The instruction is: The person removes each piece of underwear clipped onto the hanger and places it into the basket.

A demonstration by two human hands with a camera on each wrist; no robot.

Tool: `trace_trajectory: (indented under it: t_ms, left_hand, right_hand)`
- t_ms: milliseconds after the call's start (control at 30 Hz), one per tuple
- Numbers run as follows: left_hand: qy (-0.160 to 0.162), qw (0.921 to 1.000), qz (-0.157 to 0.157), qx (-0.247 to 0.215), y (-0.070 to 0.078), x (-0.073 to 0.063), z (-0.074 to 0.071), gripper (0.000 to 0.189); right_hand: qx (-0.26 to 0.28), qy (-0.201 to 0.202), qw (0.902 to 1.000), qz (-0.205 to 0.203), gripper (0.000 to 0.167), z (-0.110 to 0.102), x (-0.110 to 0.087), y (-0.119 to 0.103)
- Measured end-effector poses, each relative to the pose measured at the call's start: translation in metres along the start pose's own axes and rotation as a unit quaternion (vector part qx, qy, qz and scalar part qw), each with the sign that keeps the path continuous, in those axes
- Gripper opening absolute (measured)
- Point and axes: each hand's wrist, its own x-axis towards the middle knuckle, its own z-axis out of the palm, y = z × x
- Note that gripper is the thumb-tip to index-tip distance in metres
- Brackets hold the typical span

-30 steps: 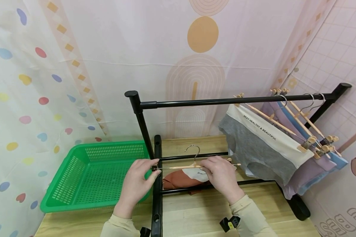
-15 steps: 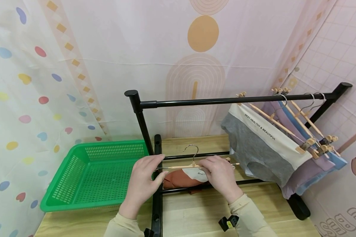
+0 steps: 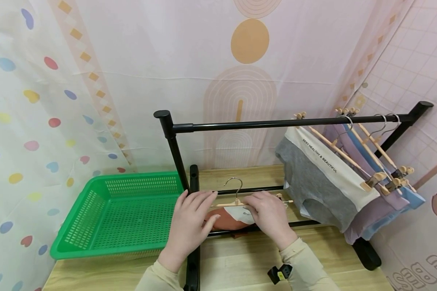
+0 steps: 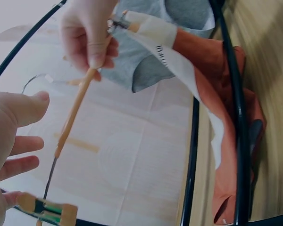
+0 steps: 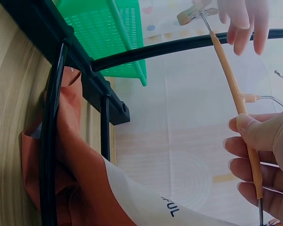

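Two hands work at one hanger (image 5: 233, 87), a slim wooden bar with a metal hook (image 3: 242, 184) and a clip at each end. The right grip (image 3: 271, 218) is clamped on the bar, thumb pressed on one side and fingers curled behind it, just to the right of the hook. The left grip (image 3: 191, 224) stands apart, thumb away from fingers, near the hanger's other end; the left clip (image 4: 63, 214) sits just beside its fingers.

The hanger is held level, low inside the rack, below the rail (image 3: 255, 124) and over the surface (image 3: 240, 262). At its right end, the right clip (image 4: 133, 27) bites the white band of a rust garment (image 3: 223, 220). From there the cloth sags leftward between the two lower bars, partly hidden by the front bar (image 3: 302, 223).

Farther right, the rail bears three hooks, with a grey garment (image 3: 306, 186) nearest, then lilac (image 3: 369, 212) and blue (image 3: 416, 202) cloth behind it. Black letters run along the grey one's white band. Left of the rack, a green basket (image 3: 94, 254) rests on the surface. Behind everything hangs a pale curtain (image 3: 167, 60) printed with coloured spots and arches.
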Motion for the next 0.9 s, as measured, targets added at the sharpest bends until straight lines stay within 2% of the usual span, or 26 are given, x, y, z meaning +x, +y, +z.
trace_trajectory:
  t_ms: [267, 533, 900]
  left_hand:
    - [0.019, 0.9988, 0.028, 0.037, 0.011, -0.002, 0.015, 0.052]
    - [0.044, 0.9969, 0.009, 0.064, 0.022, -0.004, 0.027, 0.054]
    - [0.058, 0.9959, -0.001, 0.070, 0.025, -0.004, 0.036, 0.042]
  right_hand:
    - [0.002, -0.018, 0.9998, 0.009, 0.018, -0.002, 0.001, -0.003]
    - [0.004, -0.024, 0.9996, 0.013, 0.018, -0.003, 0.001, -0.005]
    - [0.002, -0.026, 0.9995, 0.017, 0.017, -0.003, -0.001, -0.006]
